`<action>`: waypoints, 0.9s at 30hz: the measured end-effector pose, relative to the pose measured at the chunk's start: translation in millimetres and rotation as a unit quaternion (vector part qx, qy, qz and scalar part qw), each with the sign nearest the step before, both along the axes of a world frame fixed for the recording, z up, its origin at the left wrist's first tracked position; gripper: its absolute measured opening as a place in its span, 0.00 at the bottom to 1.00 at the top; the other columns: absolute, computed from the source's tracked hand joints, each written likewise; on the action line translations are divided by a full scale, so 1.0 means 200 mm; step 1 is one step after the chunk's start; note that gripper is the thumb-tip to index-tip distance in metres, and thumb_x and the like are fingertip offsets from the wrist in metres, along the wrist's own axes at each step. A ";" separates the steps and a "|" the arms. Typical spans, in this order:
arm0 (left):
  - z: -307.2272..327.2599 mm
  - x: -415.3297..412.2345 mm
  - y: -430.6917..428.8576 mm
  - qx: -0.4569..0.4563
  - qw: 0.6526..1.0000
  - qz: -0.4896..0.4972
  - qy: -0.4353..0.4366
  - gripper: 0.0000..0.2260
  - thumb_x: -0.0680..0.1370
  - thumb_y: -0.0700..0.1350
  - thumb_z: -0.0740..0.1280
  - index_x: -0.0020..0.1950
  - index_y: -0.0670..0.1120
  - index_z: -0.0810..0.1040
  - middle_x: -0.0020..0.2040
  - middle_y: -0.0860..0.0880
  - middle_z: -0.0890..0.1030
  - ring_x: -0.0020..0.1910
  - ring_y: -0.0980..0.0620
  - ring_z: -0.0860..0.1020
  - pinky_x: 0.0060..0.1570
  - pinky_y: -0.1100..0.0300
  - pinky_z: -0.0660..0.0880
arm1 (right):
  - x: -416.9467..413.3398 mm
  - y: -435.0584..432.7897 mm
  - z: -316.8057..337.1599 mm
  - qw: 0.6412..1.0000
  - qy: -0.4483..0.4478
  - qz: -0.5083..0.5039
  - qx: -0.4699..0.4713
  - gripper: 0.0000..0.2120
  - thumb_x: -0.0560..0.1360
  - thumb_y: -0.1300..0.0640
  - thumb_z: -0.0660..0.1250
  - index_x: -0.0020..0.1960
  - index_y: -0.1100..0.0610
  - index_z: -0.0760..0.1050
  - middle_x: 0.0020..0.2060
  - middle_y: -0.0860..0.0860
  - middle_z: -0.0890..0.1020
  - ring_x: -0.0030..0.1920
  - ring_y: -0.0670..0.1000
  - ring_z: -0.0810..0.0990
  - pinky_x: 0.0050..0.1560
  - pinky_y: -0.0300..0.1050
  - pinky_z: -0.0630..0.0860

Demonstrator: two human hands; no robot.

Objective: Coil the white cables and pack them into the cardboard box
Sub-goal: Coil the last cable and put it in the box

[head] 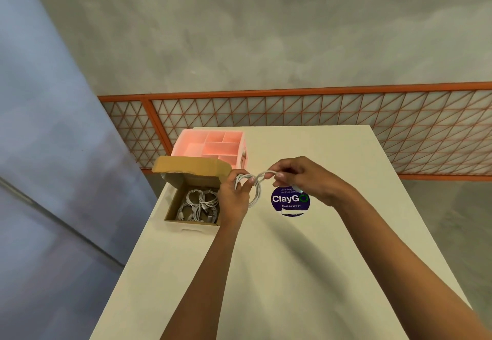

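A white cable (256, 190) hangs in loops above the white table (266, 260). My left hand (235, 198) pinches the coiled part of it. My right hand (306, 180) grips the cable's free end a little to the right, and a white plug pokes out under its fingers. Left of my hands stands the open cardboard box (173, 206), lid flap tilted back. Several coiled white cables (199, 204) lie inside it.
A pink plastic organiser (213, 145) with empty compartments stands behind the box at the table's far left. A round purple "ClayGo" sticker (290, 201) is on the tabletop under my right hand. An orange mesh railing (346, 127) runs beyond the table.
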State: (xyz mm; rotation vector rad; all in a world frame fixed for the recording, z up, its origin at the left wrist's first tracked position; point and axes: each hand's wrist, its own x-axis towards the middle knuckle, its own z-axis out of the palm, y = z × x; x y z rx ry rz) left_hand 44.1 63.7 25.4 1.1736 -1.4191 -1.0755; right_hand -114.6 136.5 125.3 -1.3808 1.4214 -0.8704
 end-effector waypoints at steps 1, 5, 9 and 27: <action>-0.01 0.00 0.00 -0.005 1.000 -0.001 -0.008 0.04 0.74 0.42 0.71 0.47 0.45 0.79 0.41 0.49 0.82 0.43 0.50 0.79 0.49 0.54 0.76 | 0.00 0.00 -0.01 1.000 -0.010 -0.004 -0.016 0.11 0.81 0.64 0.58 0.52 0.57 0.79 0.44 0.46 0.82 0.48 0.46 0.79 0.49 0.32 0.76; -0.04 0.00 0.00 0.013 1.000 0.004 0.003 0.04 0.74 0.43 0.71 0.48 0.46 0.79 0.43 0.48 0.83 0.46 0.49 0.80 0.50 0.54 0.76 | -0.02 0.01 -0.03 0.995 -0.058 -0.013 -0.080 0.12 0.82 0.62 0.55 0.52 0.59 0.77 0.55 0.47 0.82 0.56 0.44 0.78 0.61 0.36 0.74; -0.01 0.01 0.00 0.054 0.996 0.018 0.068 0.03 0.75 0.41 0.71 0.46 0.48 0.78 0.42 0.49 0.82 0.43 0.51 0.78 0.48 0.55 0.76 | -0.01 0.01 -0.06 0.980 -0.164 -0.018 -0.110 0.13 0.83 0.62 0.50 0.51 0.68 0.72 0.54 0.54 0.83 0.59 0.50 0.80 0.62 0.39 0.74; 0.06 0.01 0.02 0.138 0.978 0.009 0.155 0.04 0.75 0.44 0.71 0.45 0.52 0.77 0.38 0.51 0.78 0.35 0.56 0.71 0.28 0.64 0.65 | -0.07 -0.04 -0.13 0.971 -0.200 -0.128 -0.036 0.19 0.82 0.53 0.53 0.33 0.58 0.63 0.26 0.50 0.69 0.27 0.48 0.70 0.40 0.48 0.67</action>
